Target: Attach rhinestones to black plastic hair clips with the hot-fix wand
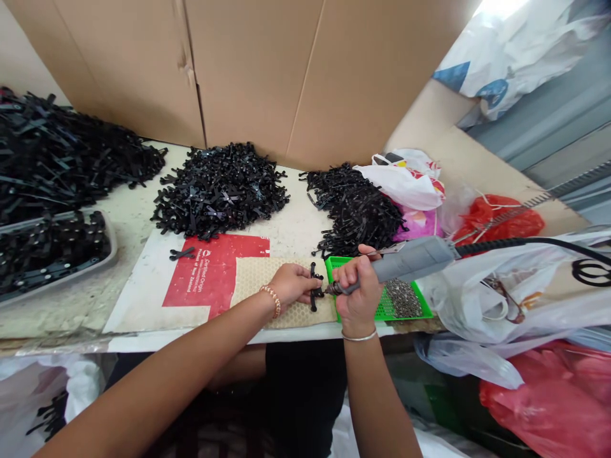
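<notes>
My left hand point(290, 284) is closed on a small black plastic part point(315, 287), holding it upright on a beige honeycomb mat point(258, 275). My right hand point(357, 289) grips a grey powered screwdriver point(410, 259) with a black cable, its tip touching the black part. Just behind my right hand lies a green tray point(382, 308) with a heap of small metal screws point(403, 297).
Heaps of black plastic parts lie at the table's back: far left point(57, 159), middle point(219, 187), right point(356, 207). A grey tray of parts point(52, 251) sits at left. Plastic bags point(515, 292) crowd the right. Cardboard walls point(258, 70) stand behind.
</notes>
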`<move>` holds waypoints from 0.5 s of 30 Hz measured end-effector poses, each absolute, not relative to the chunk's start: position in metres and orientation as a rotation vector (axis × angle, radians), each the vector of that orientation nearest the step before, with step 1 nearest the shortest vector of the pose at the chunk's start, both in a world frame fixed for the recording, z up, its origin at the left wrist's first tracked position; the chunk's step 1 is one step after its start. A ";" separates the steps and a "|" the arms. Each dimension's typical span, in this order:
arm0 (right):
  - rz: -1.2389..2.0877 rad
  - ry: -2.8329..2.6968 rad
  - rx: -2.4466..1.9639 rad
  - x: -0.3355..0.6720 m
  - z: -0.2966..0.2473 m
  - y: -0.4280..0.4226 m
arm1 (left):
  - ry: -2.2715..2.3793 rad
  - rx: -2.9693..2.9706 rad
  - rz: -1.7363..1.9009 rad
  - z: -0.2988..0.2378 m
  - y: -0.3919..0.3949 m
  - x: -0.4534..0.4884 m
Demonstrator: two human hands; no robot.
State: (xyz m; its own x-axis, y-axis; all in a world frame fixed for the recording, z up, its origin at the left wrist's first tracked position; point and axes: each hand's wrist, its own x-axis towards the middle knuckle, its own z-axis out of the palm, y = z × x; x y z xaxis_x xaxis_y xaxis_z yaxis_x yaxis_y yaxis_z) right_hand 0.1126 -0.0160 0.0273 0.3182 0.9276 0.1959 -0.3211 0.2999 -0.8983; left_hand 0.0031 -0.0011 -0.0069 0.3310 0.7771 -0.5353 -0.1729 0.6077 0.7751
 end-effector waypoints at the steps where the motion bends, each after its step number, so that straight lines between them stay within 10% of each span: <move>1: 0.978 -0.849 -0.873 0.113 0.027 -0.016 | 1.059 0.682 0.687 -0.007 -0.001 0.003; 15: 0.972 -0.827 -0.817 0.112 0.025 -0.018 | 1.048 0.709 0.703 -0.010 -0.002 0.004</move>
State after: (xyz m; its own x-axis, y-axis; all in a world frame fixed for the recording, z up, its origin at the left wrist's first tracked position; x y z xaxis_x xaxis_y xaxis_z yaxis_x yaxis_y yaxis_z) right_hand 0.1118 -0.0177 0.0251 0.3296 0.9186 0.2180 -0.3623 0.3363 -0.8693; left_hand 0.0035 -0.0015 -0.0099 0.3335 0.7930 -0.5098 -0.1714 0.5827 0.7944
